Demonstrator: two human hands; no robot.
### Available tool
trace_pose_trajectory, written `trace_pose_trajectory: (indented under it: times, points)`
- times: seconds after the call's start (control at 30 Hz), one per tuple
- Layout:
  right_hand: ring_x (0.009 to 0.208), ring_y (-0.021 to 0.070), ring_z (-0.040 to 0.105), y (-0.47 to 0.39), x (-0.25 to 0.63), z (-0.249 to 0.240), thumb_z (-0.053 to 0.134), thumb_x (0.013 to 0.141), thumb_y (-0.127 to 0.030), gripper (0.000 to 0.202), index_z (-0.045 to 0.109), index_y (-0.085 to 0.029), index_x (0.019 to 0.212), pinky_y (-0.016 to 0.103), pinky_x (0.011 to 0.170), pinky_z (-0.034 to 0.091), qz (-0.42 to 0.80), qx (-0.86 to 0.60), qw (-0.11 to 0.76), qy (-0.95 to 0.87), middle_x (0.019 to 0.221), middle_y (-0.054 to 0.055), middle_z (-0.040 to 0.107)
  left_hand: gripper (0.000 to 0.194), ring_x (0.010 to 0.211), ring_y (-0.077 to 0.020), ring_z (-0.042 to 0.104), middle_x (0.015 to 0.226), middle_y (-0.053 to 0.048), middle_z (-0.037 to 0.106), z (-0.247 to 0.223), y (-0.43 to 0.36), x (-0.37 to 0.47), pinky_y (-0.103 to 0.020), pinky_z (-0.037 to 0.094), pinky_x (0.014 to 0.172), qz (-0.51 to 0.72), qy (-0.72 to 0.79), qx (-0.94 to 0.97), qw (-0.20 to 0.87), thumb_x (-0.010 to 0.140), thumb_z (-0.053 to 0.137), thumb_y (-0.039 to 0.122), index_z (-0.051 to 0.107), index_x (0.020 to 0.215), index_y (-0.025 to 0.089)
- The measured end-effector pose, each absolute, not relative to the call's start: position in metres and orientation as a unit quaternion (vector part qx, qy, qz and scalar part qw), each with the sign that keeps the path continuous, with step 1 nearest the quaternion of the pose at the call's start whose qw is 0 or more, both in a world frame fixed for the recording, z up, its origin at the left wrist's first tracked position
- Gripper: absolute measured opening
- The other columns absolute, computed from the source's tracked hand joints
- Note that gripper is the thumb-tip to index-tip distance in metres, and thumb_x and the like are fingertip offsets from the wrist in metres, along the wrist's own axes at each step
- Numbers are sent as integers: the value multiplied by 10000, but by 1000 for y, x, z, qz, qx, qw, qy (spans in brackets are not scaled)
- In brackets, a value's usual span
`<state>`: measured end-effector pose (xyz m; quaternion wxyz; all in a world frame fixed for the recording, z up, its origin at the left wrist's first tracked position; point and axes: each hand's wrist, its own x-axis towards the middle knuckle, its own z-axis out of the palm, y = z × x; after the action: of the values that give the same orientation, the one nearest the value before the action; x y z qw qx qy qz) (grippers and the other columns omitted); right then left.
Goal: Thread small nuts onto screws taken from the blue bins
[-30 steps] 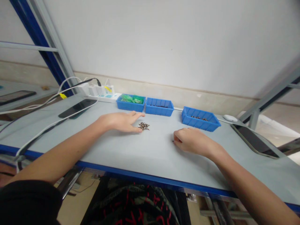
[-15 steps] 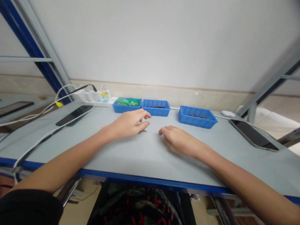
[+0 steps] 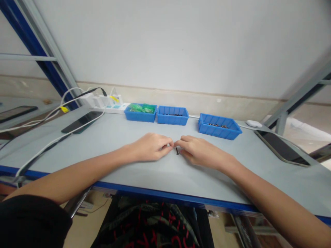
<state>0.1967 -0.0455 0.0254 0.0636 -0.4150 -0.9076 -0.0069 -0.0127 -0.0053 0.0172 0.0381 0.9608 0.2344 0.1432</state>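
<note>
My left hand (image 3: 154,147) and my right hand (image 3: 198,150) meet at the fingertips over the grey table. A small dark screw (image 3: 177,151) shows by the fingers of my right hand. The fingers of my left hand are pressed together at the tips; whatever they hold is too small to name. My right hand's fingers are curled, and what they pinch is hidden. Behind my hands stand a blue bin with green bags (image 3: 141,116), a middle blue bin with small dark pieces (image 3: 172,119) and a right blue bin with brownish metal pieces (image 3: 219,130).
A power strip (image 3: 113,109) with plugs and cables stands at the back left, beside a dark phone (image 3: 82,122). At the right lie another phone (image 3: 281,147) and a white case (image 3: 254,123). A wall rises behind the table.
My left hand has moved right and nearer to me, and its fingertips have closed. Both hands now meet. The small metal pieces that lay by my left hand no longer show there.
</note>
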Motion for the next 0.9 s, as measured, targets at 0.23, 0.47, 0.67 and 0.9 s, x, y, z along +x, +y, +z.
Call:
trace_pose_trajectory:
  times: [0.23, 0.47, 0.67, 0.9]
  points:
    - [791, 151, 493, -37, 200, 17, 449, 874, -176, 127, 567, -168, 923, 252, 689, 363, 21, -406, 72, -911, 879, 60, 522, 198, 726, -149, 602, 816, -10, 665, 16, -4, -12, -244, 377, 631, 143, 242, 959, 33, 885, 405, 218, 598, 918, 190]
    - [741, 157, 461, -40, 193, 14, 411, 869, -124, 123, 529, -143, 837, 267, 675, 351, -54, -421, 60, -903, 843, 63, 530, 189, 646, -168, 582, 696, -6, 621, 10, -8, -5, -252, 372, 579, 117, 284, 950, 49, 861, 467, 315, 566, 966, 192]
    - [767, 183, 489, -54, 182, 19, 463, 820, -101, 107, 547, -131, 879, 291, 662, 331, -119, -433, 38, -892, 859, 79, 560, 187, 595, -152, 559, 619, 11, 581, 9, -10, -5, -242, 352, 547, 132, 272, 952, 53, 851, 495, 347, 583, 899, 189]
    - [689, 159, 515, -53, 180, 17, 439, 885, -208, 118, 540, -150, 866, 271, 602, 302, -53, -457, 88, -884, 775, 49, 599, 181, 584, -152, 567, 615, -13, 608, 11, -11, -5, -241, 364, 549, 133, 283, 949, 44, 849, 465, 252, 630, 847, 177]
